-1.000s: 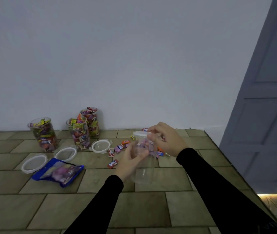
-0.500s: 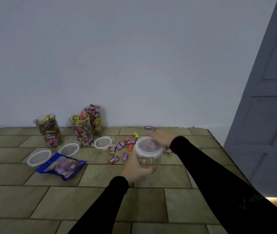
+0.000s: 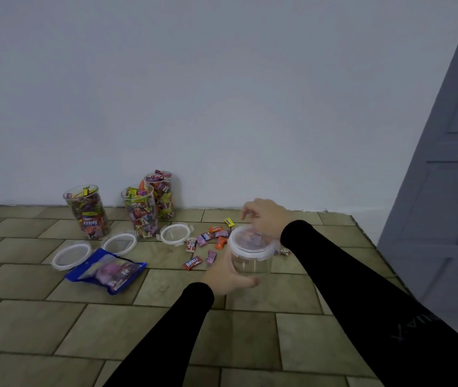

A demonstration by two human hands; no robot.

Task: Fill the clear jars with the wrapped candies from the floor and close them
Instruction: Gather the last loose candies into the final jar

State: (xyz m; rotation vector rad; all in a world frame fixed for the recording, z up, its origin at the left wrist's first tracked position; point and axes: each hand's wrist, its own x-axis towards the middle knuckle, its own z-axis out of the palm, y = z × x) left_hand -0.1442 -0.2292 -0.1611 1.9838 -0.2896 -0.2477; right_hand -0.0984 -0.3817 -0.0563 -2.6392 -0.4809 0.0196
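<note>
The left hand [image 3: 229, 275] curls round the side of a clear jar [image 3: 251, 262] held above the tiled floor [image 3: 110, 325]. The right hand [image 3: 264, 219] rests on its white lid [image 3: 251, 243], fingers bent over the far rim. Loose wrapped candies [image 3: 208, 241] lie just beyond. Further left stand three filled jars [image 3: 138, 212], three lids [image 3: 119, 243] beside them, and a blue bag [image 3: 106, 270].
</note>
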